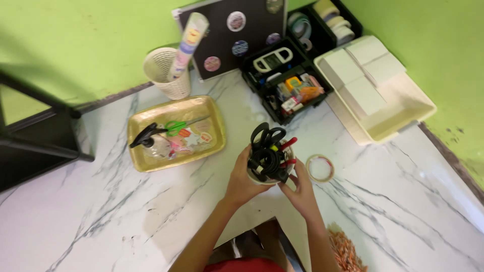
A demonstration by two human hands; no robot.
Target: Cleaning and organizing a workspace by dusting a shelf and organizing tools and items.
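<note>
White cup: a round holder (pixel 263 177) packed with black-handled scissors (pixel 266 135), dark loops and red-tipped pens, held just above the table's near edge, between both hands.
Left hand: the left hand (pixel 241 180) is wrapped around the cup's left side, fingers closed on it.
Right hand: the right hand (pixel 301 190) presses the cup's right side, fingers curled against it; how firmly, I cannot tell.
Table: white marble-look table (pixel 101 216) with grey veins, smooth, set against green walls (pixel 75 40).
Tape: a pale tape ring (pixel 320 168) lies flat just beside the right hand.
Tray: a gold rectangular tray (pixel 212 108) left of the cup holds green-handled scissors (pixel 177 127) and a spray bottle (pixel 151 141).
Behind: a woven white basket (pixel 166 75), a black compartment organiser (pixel 287 83) and a cream plastic bin (pixel 403 108).
</note>
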